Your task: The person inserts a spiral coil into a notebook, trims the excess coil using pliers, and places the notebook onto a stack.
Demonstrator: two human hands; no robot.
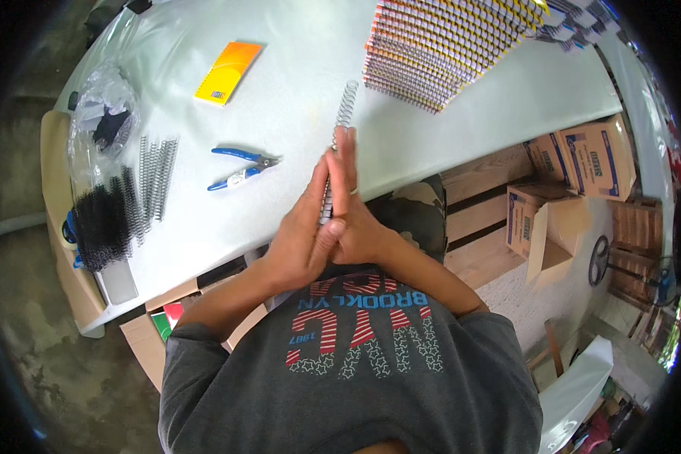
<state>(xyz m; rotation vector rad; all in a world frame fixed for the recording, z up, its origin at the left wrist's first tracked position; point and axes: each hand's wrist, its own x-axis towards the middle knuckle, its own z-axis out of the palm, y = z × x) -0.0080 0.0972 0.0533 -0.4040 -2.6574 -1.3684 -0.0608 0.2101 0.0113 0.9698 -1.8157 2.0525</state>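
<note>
My left hand (299, 234) and my right hand (360, 227) are pressed palm to palm in front of my chest, at the table's near edge. A thin wire spiral coil (347, 104) runs between them, its free end sticking out past my fingertips. Lower down, a narrow pale strip with coil loops shows between the palms; whether it is the edge of a notebook, I cannot tell. Both hands are closed on the coil, and my fingers point away from me. Left of them, blue-handled pliers (238, 168) lie spread apart on the table.
On the white-covered table (280, 91) lie a yellow-orange spiral notebook (228, 73), stacked spiral-bound notebooks (446, 53), silver coils (157, 178), black coils (102, 227) and a clear plastic bag (102, 113). Cardboard boxes (598, 159) stand at the right beside wooden pallet boards (480, 181).
</note>
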